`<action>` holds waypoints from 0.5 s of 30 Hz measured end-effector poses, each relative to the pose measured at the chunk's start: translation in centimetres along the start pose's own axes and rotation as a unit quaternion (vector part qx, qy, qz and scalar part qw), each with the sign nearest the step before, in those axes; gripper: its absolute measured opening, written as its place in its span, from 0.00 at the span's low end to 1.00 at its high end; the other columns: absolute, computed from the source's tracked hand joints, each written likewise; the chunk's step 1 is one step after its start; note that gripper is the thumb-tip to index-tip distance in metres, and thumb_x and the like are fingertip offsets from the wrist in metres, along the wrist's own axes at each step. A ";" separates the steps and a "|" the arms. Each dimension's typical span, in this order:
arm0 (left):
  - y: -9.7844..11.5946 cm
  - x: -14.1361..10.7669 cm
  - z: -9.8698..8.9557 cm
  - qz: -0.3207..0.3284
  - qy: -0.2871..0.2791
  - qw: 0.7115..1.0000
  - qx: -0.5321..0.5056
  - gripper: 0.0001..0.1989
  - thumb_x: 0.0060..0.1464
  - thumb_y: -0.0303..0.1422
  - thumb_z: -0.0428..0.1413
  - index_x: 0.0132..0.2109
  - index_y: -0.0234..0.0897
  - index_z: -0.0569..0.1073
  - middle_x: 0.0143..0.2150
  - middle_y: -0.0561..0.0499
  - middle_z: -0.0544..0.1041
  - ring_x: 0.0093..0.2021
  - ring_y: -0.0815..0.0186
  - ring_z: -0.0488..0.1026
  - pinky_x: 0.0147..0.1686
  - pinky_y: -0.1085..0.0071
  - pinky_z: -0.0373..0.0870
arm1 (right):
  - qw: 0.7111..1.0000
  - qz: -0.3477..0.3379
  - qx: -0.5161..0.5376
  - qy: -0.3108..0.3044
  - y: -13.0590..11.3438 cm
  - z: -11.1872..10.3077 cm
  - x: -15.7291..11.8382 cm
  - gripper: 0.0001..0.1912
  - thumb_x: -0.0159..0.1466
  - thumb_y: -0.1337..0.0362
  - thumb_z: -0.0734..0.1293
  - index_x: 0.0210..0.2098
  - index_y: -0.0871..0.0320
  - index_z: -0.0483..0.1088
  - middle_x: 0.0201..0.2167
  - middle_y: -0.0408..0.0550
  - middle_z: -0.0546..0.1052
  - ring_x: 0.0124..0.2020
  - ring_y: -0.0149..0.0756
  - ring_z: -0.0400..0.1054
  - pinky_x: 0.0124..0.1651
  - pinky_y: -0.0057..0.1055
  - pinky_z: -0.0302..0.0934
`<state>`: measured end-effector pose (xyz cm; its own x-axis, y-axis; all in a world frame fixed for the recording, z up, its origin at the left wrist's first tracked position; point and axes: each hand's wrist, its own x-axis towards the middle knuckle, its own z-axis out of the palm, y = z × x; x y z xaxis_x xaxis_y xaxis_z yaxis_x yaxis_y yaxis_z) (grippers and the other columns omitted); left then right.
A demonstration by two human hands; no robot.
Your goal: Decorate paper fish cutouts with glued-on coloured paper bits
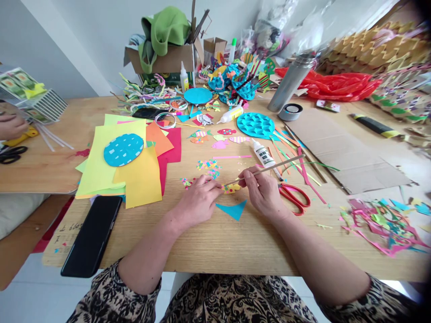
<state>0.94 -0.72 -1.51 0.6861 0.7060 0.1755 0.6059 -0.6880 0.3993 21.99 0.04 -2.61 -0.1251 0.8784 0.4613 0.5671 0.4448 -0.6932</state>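
My right hand (261, 190) grips a thin wooden stick (276, 166), its tip down on a small yellow fish cutout (230, 188) with coloured dots. My left hand (198, 199) rests on the table at the left end of that fish, fingers bent together; what they press or hold is too small to make out. A blue paper triangle (234, 210) lies just below, between the hands. Beyond them are confetti-covered pieces (208, 165) and several painted paper fish (219, 144). Red-handled scissors (296, 197) and a white glue bottle (263, 154) lie near my right hand.
Stacked coloured paper (141, 179) and a black phone (91, 237) lie left. Cardboard (343, 152), paper scraps (380, 224) and a steel flask (291, 83) are to the right. A box (168, 58) stands behind. Another person's hand (11, 125) is at far left.
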 end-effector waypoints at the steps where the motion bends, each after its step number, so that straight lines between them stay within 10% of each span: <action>1: 0.0 0.0 0.0 0.000 0.001 1.000 -0.001 0.21 0.54 0.18 0.50 0.52 0.36 0.73 0.52 0.48 0.74 0.55 0.56 0.62 0.58 0.54 0.65 | 1.000 -0.002 -0.001 -0.003 0.0 0.0 0.0 0.16 0.72 0.58 0.54 0.33 0.57 0.68 0.27 0.47 0.76 0.26 0.33 0.72 0.28 0.30 0.63; 15: -0.1 0.0 0.1 0.004 0.001 1.000 0.004 0.20 0.54 0.18 0.50 0.52 0.36 0.73 0.52 0.48 0.74 0.55 0.56 0.61 0.58 0.54 0.64 | 1.000 0.003 -0.003 -0.005 0.1 0.1 0.0 0.17 0.72 0.57 0.54 0.34 0.57 0.68 0.27 0.47 0.75 0.27 0.34 0.72 0.29 0.30 0.63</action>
<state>0.91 -0.66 -1.60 0.6902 0.7009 0.1801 0.6033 -0.6948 0.3916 21.94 0.05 -2.73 -0.1295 0.8829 0.4513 0.5736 0.4380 -0.6922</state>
